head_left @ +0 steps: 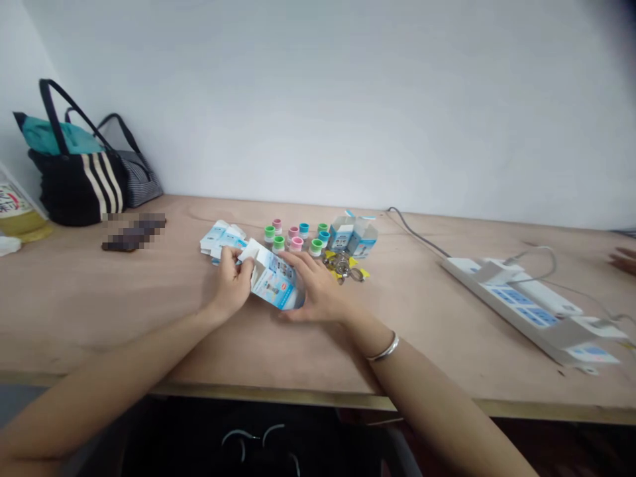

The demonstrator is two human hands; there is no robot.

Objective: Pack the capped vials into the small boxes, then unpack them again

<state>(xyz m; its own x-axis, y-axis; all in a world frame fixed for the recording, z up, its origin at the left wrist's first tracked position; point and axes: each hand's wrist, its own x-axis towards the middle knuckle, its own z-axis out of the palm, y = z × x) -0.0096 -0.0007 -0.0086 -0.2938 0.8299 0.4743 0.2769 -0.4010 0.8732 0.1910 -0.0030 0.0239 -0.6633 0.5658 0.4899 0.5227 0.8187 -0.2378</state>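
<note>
My left hand [231, 281] and my right hand [318, 288] both hold a white and blue cardboard carton [273, 278] just above the plywood table [99, 298]. Its end flaps stand open towards my left hand. Flattened blue and white cartons [221, 238] lie beyond my left hand. Beyond my right hand stand several small bottles with green, pink and blue caps [293, 238]. Two upright small cartons [348, 235] stand behind a metal fitting [342, 265] on yellow scraps.
A white power strip [511, 305] with a grey cable lies on the right. Another person's hand [623, 260] enters at the right edge. Striped black bags [74, 179], a bottle [17, 215] and a pixelated dark object [133, 232] are at the left.
</note>
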